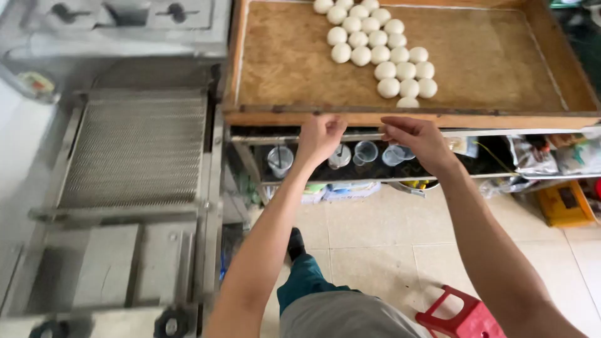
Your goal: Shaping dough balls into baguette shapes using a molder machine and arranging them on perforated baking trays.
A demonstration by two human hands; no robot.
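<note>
The tray (pixel 294 116) sits on a rack at the top of the view, its near rim just above both hands. The left hand (pixel 319 138) is curled into a loose fist right under that rim; whether it grips anything cannot be told. The right hand (pixel 416 138) is pinched, fingers together, holding nothing visible. The tray is wooden, wide and shallow, lined with a brown mat, with round white dough balls (pixel 379 47) clustered toward its far middle.

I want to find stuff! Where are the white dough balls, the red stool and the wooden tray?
white dough balls (pixel 375 44): head view, on a ball mid-cluster.
red stool (pixel 466 319): head view, on its seat top.
wooden tray (pixel 275 117): head view, on its front rim.
</note>
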